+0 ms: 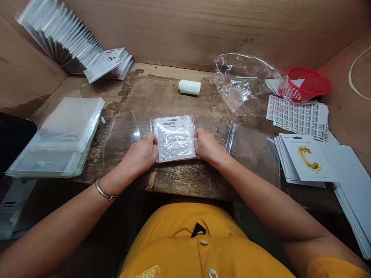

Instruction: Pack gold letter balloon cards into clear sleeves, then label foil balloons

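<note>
A clear plastic packet with a printed white card inside lies flat near the front of the worn wooden table, printed text side up. My left hand pinches its left edge, fingers closed. On the opposite side my right hand grips the right edge, also closed. Glare on the film blurs the print. Single clear sleeves lie to either side: one sleeve beyond my left hand, and flat sleeves right of my right hand.
Stacked clear sleeves stand left, with filled packets piled behind. A white roll lies mid-table. Toward the right are a crumpled clear bag, a red basket, sticker sheets and balloon cards.
</note>
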`<state>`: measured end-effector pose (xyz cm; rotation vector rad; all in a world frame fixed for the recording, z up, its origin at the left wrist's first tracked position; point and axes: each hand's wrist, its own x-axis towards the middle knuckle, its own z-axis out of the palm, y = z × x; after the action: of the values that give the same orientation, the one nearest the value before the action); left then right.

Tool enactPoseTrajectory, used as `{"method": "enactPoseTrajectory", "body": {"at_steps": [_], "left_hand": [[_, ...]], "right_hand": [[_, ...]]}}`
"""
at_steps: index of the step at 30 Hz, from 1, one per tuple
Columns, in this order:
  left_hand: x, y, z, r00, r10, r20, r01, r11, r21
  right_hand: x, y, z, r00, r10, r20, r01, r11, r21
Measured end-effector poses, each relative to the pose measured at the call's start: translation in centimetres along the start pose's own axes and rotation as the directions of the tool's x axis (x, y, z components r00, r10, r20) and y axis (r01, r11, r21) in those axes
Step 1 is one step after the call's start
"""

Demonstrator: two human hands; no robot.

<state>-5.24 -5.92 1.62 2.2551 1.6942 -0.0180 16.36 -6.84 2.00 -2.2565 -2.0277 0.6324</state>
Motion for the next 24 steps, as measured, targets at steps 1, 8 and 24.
{"method": "enactPoseTrajectory", "body": {"at_steps": [1,8,24], "left_hand": [[0.0,0.0,-0.2,1.0,0.01,0.018,-0.011,0.999,0.034],[-2.1,-0.9,-0.6,0.953,0.064,-0.298,-0.011,0.984,0.176],[-5.8,0.1,5.3,0.906,0.281,-0.316,-0.262,0.96,0.099]], "right_hand": [[0.1,-0.1,0.0,1.0,-0.006,0.003,0.006,0.999,-0.051],[-1.7,3.2,-2.8,0.905,-0.159,-0.395,0.038,0.954,-0.298],[-7.6,3.9,1.4,0.908,-0.411,-0.079,0.387,0.896,-0.219]]}}
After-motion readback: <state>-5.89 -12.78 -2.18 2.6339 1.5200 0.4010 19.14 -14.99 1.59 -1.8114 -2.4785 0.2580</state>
